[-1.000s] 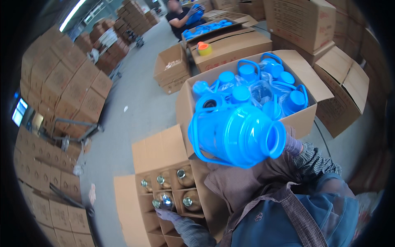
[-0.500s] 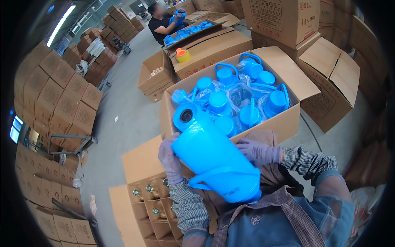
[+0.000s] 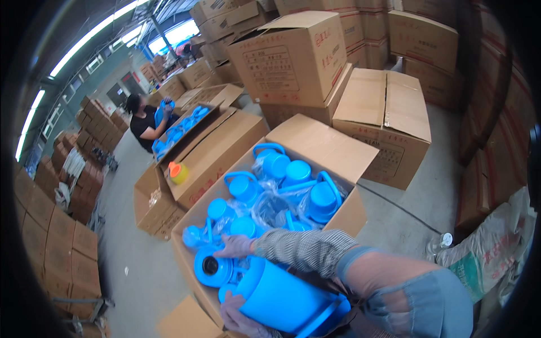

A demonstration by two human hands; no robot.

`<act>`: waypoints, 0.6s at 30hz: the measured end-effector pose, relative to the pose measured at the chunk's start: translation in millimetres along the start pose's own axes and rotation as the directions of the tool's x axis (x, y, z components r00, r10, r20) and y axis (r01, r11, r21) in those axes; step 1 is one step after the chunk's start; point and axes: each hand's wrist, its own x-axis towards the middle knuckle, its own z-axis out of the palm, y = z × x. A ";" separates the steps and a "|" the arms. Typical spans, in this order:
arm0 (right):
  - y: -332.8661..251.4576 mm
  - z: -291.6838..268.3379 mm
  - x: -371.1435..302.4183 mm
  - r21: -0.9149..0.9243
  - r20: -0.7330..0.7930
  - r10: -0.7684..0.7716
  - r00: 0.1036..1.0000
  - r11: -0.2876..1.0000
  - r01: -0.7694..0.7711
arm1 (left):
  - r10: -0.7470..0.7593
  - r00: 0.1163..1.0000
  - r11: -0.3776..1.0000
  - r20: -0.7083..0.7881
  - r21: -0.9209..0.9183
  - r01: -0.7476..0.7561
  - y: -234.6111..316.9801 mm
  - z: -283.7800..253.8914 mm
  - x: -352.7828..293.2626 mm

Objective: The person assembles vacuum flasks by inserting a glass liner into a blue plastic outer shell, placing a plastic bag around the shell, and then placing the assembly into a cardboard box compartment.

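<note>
My left fingers point(image 3: 232, 308) are curling around one end of the big blue shell point(image 3: 287, 298), which I'm holding tilted at the carton's point(image 3: 352, 217) near edge. My right fingers point(image 3: 228, 246) are hovering half-bent beside the blue collar point(image 3: 224, 271) toward the near-left corner; I can't tell whether they're gripping anything. I'm probably selecting a part; a secure right grasp seems needed.

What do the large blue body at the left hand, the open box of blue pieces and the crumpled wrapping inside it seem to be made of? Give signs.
Blue body: probably smooth, satin plastic, from its even colour and moulded-looking curves; painted metal is possible.
Open box: matt cardboard, likely corrugated; brown, stiff, folded along straight edges.
Crumpled wrapping: apparently thin, glossy plastic film; see-through and creased.
</note>
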 end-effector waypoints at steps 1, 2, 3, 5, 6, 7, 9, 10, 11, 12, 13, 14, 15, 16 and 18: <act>10.1 10.3 22.8 -0.126 -0.129 -0.087 0.988 0.990 0.070 | 0.029 0.999 1.000 0.017 -0.005 -0.028 9.0 3.4 4.4; 36.4 26.2 47.8 -0.249 -0.253 -0.149 0.956 0.965 0.085 | -0.138 0.990 0.989 -0.012 -0.049 0.137 45.1 25.7 8.3; 46.1 29.6 66.1 -0.238 -0.190 -0.104 0.976 0.970 0.057 | -0.306 0.951 0.950 -0.049 -0.081 0.302 64.2 36.3 10.9; 56.4 26.4 84.4 -0.157 -0.079 -0.019 0.997 0.988 0.006 | -0.280 0.959 0.949 -0.035 -0.158 0.271 54.8 37.2 13.2; 43.0 26.4 79.7 -0.098 -0.014 0.008 1.000 0.995 -0.009 | -0.271 0.960 0.949 -0.068 -0.188 0.254 56.4 31.4 14.9; 35.3 24.1 70.6 0.034 0.010 0.046 0.999 0.998 -0.046 | -0.164 0.985 0.982 -0.059 -0.103 0.157 60.3 27.4 18.2; 20.2 4.7 44.0 0.120 -0.055 -0.006 0.998 0.993 0.013 | -0.159 0.987 0.987 -0.034 -0.041 0.158 56.4 16.9 20.4; 19.6 -4.3 30.5 0.158 -0.185 -0.099 0.978 0.979 0.129 | -0.153 0.988 0.988 -0.010 -0.017 0.153 53.7 15.1 23.0; 17.8 -19.2 12.5 0.168 -0.328 -0.182 0.927 0.954 0.247 | -0.115 0.992 0.984 -0.044 -0.144 0.107 50.4 18.9 30.4; 14.5 -33.8 -8.1 0.156 -0.460 -0.262 0.848 0.917 0.368 | -0.081 0.993 0.962 -0.085 -0.267 0.055 44.5 21.6 41.0; 3.4 -52.2 -36.6 0.017 -0.523 -0.403 0.751 0.876 0.482 | -0.200 0.978 0.889 -0.054 -0.430 0.158 9.2 3.4 56.6; -11.8 -70.3 -69.0 -0.127 -0.554 -0.539 0.634 0.808 0.576 | -0.317 0.948 0.777 -0.021 -0.579 0.247 -26.5 -14.8 72.2; -28.4 -84.0 -103.0 -0.164 -0.491 -0.592 0.639 0.784 0.599 | -0.327 0.945 0.773 0.004 -0.575 0.270 -24.2 -15.3 77.5; -45.0 -96.7 -141.0 -0.200 -0.426 -0.637 0.643 0.759 0.619 | -0.267 0.963 0.832 0.022 -0.498 0.242 5.1 -2.2 80.1; -46.2 -105.7 -175.5 -0.353 -0.305 -0.822 0.481 0.567 0.744 | -0.195 0.978 0.884 0.077 -0.418 0.209 39.9 10.5 72.7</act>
